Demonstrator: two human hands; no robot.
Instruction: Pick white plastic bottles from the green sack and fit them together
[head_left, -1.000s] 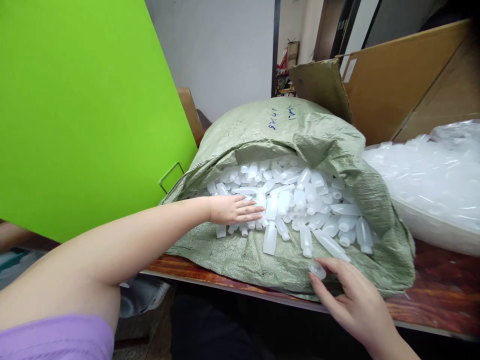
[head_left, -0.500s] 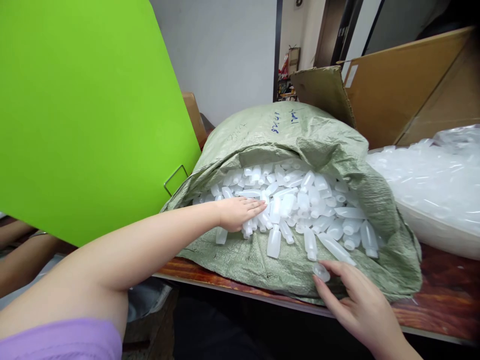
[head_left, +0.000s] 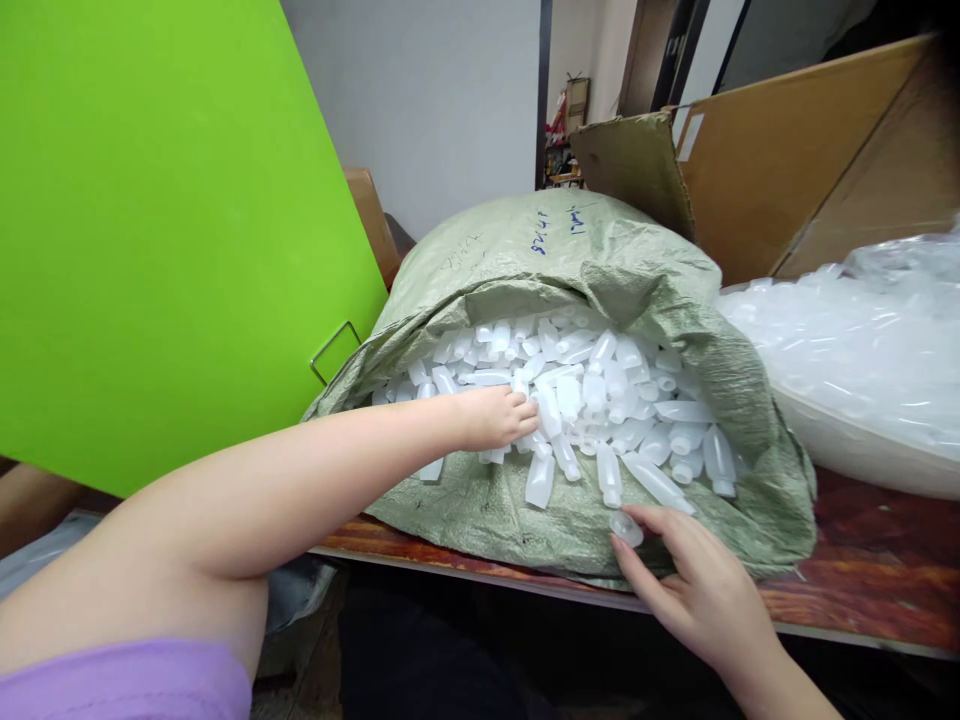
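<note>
A green woven sack is laid on its side on the desk, its mouth folded open toward the viewer. A heap of small white plastic bottles is exposed in the opening, and a few are spilled onto the lower lip of the sack.

The left hand is reached across from the left and set on the near left part of the heap. Its fingers are curled down among the bottles. Whether a bottle is actually enclosed in them cannot be told, since the fingertips are buried in the pile.

The right hand is laid flat on the front edge of the sack, below the spilled bottles. Its fingers are released and spread, and nothing is gripped. A small clear piece, possibly a bottle seen end-on, is touched by the tip of the forefinger and rests on the sack fabric.

A large bright green board is stood to the left of the sack, with a wire loop seen at its lower right edge. A clear plastic bag is placed just beside the sack on the right, and an opened cardboard box is seen behind it. A purple sleeve is visible at the lower left.
</note>
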